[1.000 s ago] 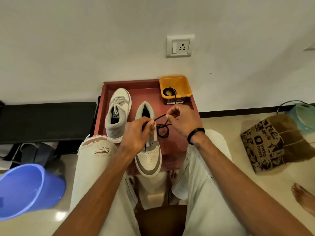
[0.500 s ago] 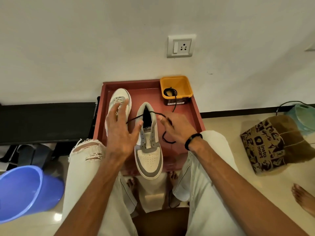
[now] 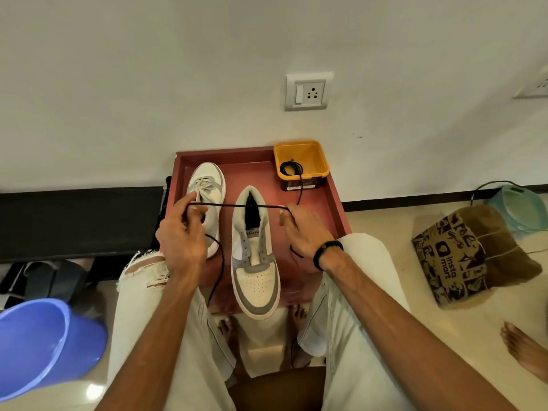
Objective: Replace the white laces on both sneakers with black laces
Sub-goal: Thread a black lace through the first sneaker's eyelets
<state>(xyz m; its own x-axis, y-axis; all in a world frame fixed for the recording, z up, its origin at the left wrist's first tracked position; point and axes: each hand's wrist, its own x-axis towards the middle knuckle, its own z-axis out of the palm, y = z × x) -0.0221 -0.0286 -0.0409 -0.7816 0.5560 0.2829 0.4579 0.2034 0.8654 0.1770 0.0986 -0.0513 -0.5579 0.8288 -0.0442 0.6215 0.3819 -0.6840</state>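
Note:
A white-and-grey sneaker with no lace (image 3: 255, 262) lies on the red tray (image 3: 332, 203), toe toward me. A second sneaker (image 3: 207, 191) with its white lace still in lies to its left. My left hand (image 3: 181, 238) and my right hand (image 3: 302, 229) each pinch a black lace (image 3: 234, 205) and hold it stretched straight above the unlaced sneaker's opening. Its loose ends hang down beside both hands. Another black lace (image 3: 292, 169) lies coiled in the yellow tub (image 3: 301, 149) at the tray's back right, one end trailing over the rim.
A blue bucket (image 3: 44, 345) stands at the lower left and a printed paper bag (image 3: 462, 256) at the right with a teal container (image 3: 525, 209) behind it. A dark low bench (image 3: 77, 221) runs along the left wall. Someone's bare foot (image 3: 525, 351) shows at the right edge.
My hands have moved apart, pulling the bunched black lace out into a straight line over the unlaced sneaker. Half a second ago my left hand was open above the sneakers.

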